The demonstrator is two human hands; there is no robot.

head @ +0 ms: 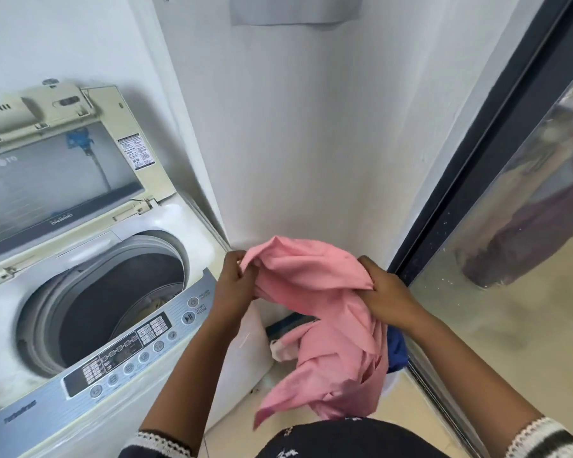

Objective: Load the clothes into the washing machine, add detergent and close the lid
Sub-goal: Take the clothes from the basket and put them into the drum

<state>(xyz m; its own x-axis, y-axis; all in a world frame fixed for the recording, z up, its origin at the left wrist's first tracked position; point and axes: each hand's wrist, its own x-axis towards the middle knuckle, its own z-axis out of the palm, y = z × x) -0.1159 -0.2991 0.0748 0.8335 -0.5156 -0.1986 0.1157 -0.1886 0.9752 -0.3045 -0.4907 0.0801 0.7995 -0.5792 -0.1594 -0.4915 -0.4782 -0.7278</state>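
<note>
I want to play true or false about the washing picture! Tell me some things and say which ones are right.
1. The washing machine's lid is up. True.
2. Both hands hold the pink cloth. True: the left hand and the right hand each grip it.
3. The pink cloth is already inside the drum. False: it hangs in the air to the right of the machine, over the floor.
4. The cloth is green. False: it is pink.
5. The button panel is on the front edge of the machine, nearest the person. True.
</note>
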